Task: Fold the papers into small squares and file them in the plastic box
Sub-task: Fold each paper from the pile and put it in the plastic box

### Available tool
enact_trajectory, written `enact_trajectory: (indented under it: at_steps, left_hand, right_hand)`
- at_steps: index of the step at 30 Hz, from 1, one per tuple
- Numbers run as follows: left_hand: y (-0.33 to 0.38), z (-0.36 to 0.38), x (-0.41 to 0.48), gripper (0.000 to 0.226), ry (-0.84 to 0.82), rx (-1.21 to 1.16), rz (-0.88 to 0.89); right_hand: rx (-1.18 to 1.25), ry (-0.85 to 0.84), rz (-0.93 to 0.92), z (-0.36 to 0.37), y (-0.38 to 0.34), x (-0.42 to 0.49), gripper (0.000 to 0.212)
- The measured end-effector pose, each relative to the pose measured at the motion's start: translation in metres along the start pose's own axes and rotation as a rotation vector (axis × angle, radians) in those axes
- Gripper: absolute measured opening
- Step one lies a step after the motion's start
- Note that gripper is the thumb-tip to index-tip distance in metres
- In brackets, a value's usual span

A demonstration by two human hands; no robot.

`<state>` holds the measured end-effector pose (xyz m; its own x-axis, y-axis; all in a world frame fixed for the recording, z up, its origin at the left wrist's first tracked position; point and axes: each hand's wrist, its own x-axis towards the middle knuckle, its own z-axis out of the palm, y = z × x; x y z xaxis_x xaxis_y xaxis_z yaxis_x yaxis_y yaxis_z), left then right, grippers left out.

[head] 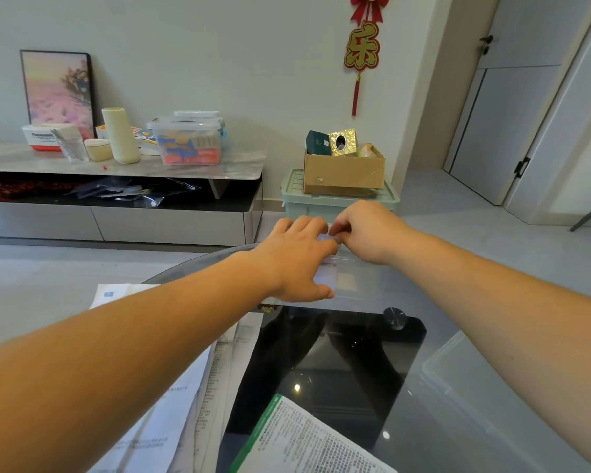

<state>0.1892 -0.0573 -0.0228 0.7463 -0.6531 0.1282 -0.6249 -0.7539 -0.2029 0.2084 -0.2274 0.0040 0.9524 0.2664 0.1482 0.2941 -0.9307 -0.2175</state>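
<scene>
Glass table (464, 298) w/ loose papers (171, 421) left, green-edged sheet (307, 442) front, clear plastic box (354, 283) far edge, lid (475, 380) rt.

Home, living rm: low media console (123, 165) w/ framed pic (58, 93) leaning on top, red festive wall charm (362, 46) to console's right, interior door (512, 97) farther right.
</scene>
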Motion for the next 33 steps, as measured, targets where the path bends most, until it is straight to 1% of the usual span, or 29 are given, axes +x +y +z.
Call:
enact_trajectory:
  at_steps: [2,5,6,8,11,13,15,18,20,22,24,26,28,30,31,33]
  left_hand:
    - [0.000,0.000,0.001,0.069,-0.027,-0.020,-0.004]
    - [0.001,-0.001,0.003,0.071,-0.088,-0.058,-0.017]
    - [0.001,-0.002,0.004,0.071,-0.102,-0.068,-0.023]
    - [0.000,-0.004,0.004,0.071,-0.132,-0.081,-0.032]
    - [0.001,-0.007,0.006,0.071,-0.167,-0.097,-0.044]
    - [0.001,-0.008,0.006,0.071,-0.167,-0.088,-0.048]
    - [0.001,-0.011,0.004,0.073,-0.142,-0.080,-0.049]
    - [0.001,-0.022,-0.006,0.079,-0.063,-0.062,-0.054]
    - [0.006,-0.034,-0.021,0.074,0.002,-0.078,-0.063]
    - [0.015,-0.045,-0.044,0.060,0.068,-0.127,-0.063]
    - [0.032,-0.053,-0.075,0.043,0.065,-0.221,-0.070]
    - [0.055,-0.056,-0.109,0.030,-0.009,-0.313,-0.081]
    - [0.081,-0.058,-0.146,0.020,-0.093,-0.374,-0.093]
    - [0.104,-0.058,-0.177,0.019,-0.172,-0.414,-0.095]
    - [0.114,-0.058,-0.190,0.022,-0.209,-0.420,-0.097]
    - [0.133,-0.059,-0.214,0.033,-0.265,-0.410,-0.089]
  right_hand:
    - [0.038,0.008,-0.007,0.000,0.000,-0.002,0.026]
    - [0.142,0.119,0.000,0.002,0.001,-0.008,0.034]
    - [0.180,0.127,-0.001,0.003,0.001,-0.010,0.037]
    - [0.221,0.073,0.010,0.004,0.002,-0.015,0.038]
    - [0.171,-0.027,0.026,0.002,0.000,-0.019,0.034]
    - [0.159,-0.060,0.036,-0.002,-0.002,-0.021,0.033]
    - [0.182,-0.036,0.047,-0.007,-0.003,-0.025,0.033]
    - [0.216,0.108,0.039,-0.015,-0.002,-0.039,0.025]
    - [0.228,0.198,0.015,-0.022,-0.005,-0.060,0.022]
    - [0.262,0.233,-0.033,-0.027,-0.014,-0.093,0.018]
    - [0.311,0.177,-0.079,-0.027,-0.027,-0.135,0.015]
    - [0.306,0.083,-0.146,-0.020,-0.039,-0.178,0.011]
    - [0.248,-0.069,-0.226,-0.011,-0.050,-0.223,0.010]
    - [0.210,-0.240,-0.272,-0.003,-0.060,-0.259,0.025]
    - [0.195,-0.292,-0.289,0.000,-0.064,-0.273,0.034]
    - [0.191,-0.328,-0.313,0.001,-0.073,-0.297,0.046]
